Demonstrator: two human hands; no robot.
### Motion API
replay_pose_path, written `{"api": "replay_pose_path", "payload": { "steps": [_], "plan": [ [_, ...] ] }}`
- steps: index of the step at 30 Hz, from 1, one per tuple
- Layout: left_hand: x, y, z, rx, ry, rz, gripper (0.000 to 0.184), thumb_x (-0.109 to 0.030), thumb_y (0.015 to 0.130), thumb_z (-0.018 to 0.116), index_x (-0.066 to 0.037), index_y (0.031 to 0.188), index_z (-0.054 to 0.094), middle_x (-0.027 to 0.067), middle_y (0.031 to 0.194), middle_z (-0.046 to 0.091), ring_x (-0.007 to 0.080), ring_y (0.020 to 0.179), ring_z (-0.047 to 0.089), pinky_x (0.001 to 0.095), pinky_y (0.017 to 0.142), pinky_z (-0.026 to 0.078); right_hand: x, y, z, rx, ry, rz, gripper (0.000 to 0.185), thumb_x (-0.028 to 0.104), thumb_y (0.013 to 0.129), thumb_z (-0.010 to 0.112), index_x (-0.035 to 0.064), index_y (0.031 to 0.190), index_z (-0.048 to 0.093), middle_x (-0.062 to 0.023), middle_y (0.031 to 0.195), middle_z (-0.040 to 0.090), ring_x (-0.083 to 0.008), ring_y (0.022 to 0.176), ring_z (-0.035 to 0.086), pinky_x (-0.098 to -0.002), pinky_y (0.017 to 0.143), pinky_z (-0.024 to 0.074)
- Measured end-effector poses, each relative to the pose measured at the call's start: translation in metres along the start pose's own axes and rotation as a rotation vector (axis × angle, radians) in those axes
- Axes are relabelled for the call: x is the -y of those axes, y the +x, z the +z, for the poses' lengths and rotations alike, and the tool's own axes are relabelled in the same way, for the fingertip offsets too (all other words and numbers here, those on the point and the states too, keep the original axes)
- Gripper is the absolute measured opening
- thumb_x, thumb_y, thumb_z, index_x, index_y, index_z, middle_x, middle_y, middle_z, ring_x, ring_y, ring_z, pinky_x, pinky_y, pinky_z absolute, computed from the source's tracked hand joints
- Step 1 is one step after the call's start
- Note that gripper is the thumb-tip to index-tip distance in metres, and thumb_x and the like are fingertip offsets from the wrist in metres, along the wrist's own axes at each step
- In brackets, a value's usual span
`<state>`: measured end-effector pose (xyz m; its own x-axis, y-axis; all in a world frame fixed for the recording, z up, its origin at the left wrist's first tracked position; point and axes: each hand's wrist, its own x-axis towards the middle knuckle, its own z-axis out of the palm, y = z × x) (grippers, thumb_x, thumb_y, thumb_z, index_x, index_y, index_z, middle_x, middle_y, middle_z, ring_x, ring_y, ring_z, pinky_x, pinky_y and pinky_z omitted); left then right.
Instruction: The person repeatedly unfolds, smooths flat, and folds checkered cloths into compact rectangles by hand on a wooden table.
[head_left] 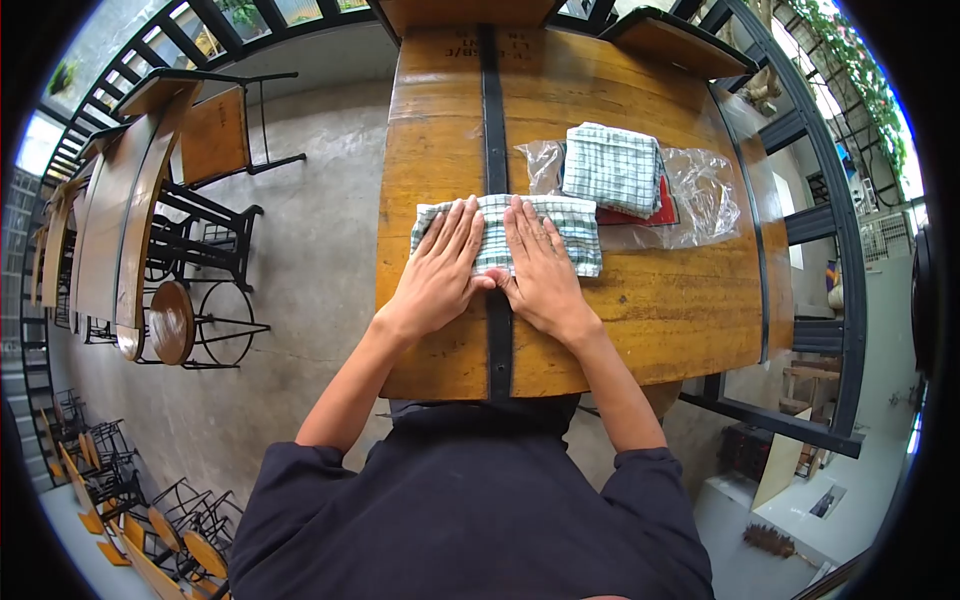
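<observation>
Head view shows both hands lying flat on a folded checked cloth, which sits directly beneath them on the wooden surface. The left hand is released, palm down, its fingers extended and pointing away from the body across the left part of the cloth. The right hand is likewise open and flat, pressed to the cloth's right part, fingers slightly spread (neither hand is clenched or grasping anything). The thumbs point inward and come together at the cloth's near edge, above the black strip that runs along the surface between the two hands.

Beyond the right hand and to its right, apart from it, lies a stack of folded cloths, the top one checked in white and green (the lower layers look darker). Under the stack is a clear plastic sheet or bag, crumpled and spreading out on both sides, with a red piece showing at the stack's right edge. Well to the left of the left hand, past the bare floor, stands a round stool.
</observation>
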<state>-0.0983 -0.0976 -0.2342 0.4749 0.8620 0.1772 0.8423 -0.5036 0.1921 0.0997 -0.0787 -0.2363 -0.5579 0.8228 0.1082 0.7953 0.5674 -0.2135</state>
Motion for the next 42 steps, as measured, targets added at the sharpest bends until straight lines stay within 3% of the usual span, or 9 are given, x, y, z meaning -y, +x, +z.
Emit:
{"api": "replay_pose_path", "payload": {
  "steps": [17, 26, 27, 30, 31, 34, 35, 39, 42],
  "plan": [
    [-0.045, -0.071, -0.038, 0.264, -0.121, -0.053, 0.079, -0.051, 0.094, 0.043, 0.001, 0.151, 0.028, 0.0144, 0.161, 0.022, 0.0300, 0.150, 0.019, 0.0437, 0.121, 0.015, 0.035, -0.079, -0.014, 0.048, -0.009, 0.268, 0.086, 0.062, 0.096, 0.033, 0.0014, 0.155, 0.020, -0.0137, 0.163, 0.019, -0.0271, 0.150, 0.018, -0.0480, 0.120, 0.0136],
    [-0.053, -0.075, -0.026, 0.184, -0.008, -0.264, 0.080, -0.055, 0.098, 0.034, 0.001, 0.153, 0.023, 0.0148, 0.162, 0.018, 0.0292, 0.152, 0.010, 0.0456, 0.122, 0.003, 0.006, -0.098, -0.012, -0.016, -0.008, 0.480, 0.089, 0.068, 0.094, 0.025, 0.0069, 0.157, 0.013, -0.0103, 0.164, 0.014, -0.0303, 0.150, 0.016, -0.0535, 0.120, 0.0134],
    [-0.052, -0.075, -0.025, 0.175, -0.021, -0.294, 0.076, -0.055, 0.101, 0.021, -0.001, 0.155, 0.020, 0.0137, 0.163, 0.015, 0.0292, 0.152, 0.007, 0.0452, 0.123, 0.003, 0.004, -0.099, -0.012, -0.037, -0.015, 0.480, 0.088, 0.068, 0.095, 0.025, 0.0064, 0.157, 0.012, -0.0122, 0.163, 0.017, -0.0310, 0.149, 0.018, -0.0524, 0.120, 0.0152],
    [-0.044, -0.074, -0.021, 0.012, -0.244, -0.382, 0.073, -0.048, 0.102, 0.034, 0.003, 0.153, 0.021, 0.0172, 0.163, 0.013, 0.0312, 0.152, 0.006, 0.0462, 0.122, 0.003, -0.005, -0.101, -0.015, -0.129, 0.165, 0.529, 0.087, 0.067, 0.096, 0.022, 0.0049, 0.156, 0.012, -0.0161, 0.161, 0.021, -0.0318, 0.148, 0.022, -0.0508, 0.120, 0.0170],
    [-0.041, -0.072, -0.019, -0.134, -0.267, -0.380, 0.069, -0.037, 0.102, 0.044, 0.004, 0.153, 0.020, 0.0197, 0.160, 0.021, 0.0350, 0.148, 0.020, 0.0450, 0.120, 0.016, -0.005, -0.100, -0.019, -0.225, 0.162, 0.558, 0.083, 0.063, 0.098, 0.030, 0.0017, 0.154, 0.022, -0.0201, 0.152, 0.037, -0.0344, 0.140, 0.037, -0.0482, 0.115, 0.0282],
    [-0.033, -0.064, -0.029, -0.204, -0.364, -0.557, 0.070, -0.023, 0.098, 0.057, 0.004, 0.152, 0.023, 0.0210, 0.156, 0.031, 0.0375, 0.139, 0.037, 0.0421, 0.114, 0.031, -0.010, -0.092, -0.039, -0.239, 0.208, 0.643, 0.078, 0.058, 0.098, 0.043, -0.0020, 0.148, 0.035, -0.0195, 0.134, 0.052, -0.0341, 0.124, 0.051, -0.0452, 0.104, 0.0402],
    [-0.024, -0.064, -0.022, -0.289, -0.190, -0.511, 0.069, -0.016, 0.091, 0.067, 0.003, 0.148, 0.033, 0.0185, 0.141, 0.052, 0.0336, 0.122, 0.053, 0.0399, 0.101, 0.042, -0.011, -0.089, -0.041, -0.292, 0.285, 0.674, 0.071, 0.049, 0.093, 0.059, -0.0027, 0.140, 0.045, -0.0165, 0.117, 0.058, -0.0324, 0.110, 0.057, -0.0429, 0.094, 0.0464],
    [-0.008, -0.061, -0.033, -0.219, -0.267, -0.538, 0.060, -0.013, 0.082, 0.074, -0.002, 0.137, 0.052, 0.0089, 0.107, 0.067, 0.0246, 0.105, 0.059, 0.0381, 0.090, 0.045, -0.004, -0.077, -0.054, -0.120, 0.337, 0.713, 0.074, 0.042, 0.080, 0.078, 0.0002, 0.135, 0.051, -0.0155, 0.111, 0.059, -0.0328, 0.107, 0.057, -0.0428, 0.091, 0.0479],
    [-0.011, -0.052, -0.046, -0.137, -0.286, -0.520, 0.056, -0.013, 0.081, 0.075, -0.004, 0.132, 0.055, 0.0091, 0.106, 0.064, 0.0266, 0.105, 0.057, 0.0376, 0.091, 0.044, -0.003, -0.078, -0.039, -0.221, 0.251, 0.585, 0.070, 0.038, 0.071, 0.085, 0.0007, 0.124, 0.058, -0.0153, 0.107, 0.059, -0.0338, 0.103, 0.057, -0.0422, 0.090, 0.0477]
  ]
}}
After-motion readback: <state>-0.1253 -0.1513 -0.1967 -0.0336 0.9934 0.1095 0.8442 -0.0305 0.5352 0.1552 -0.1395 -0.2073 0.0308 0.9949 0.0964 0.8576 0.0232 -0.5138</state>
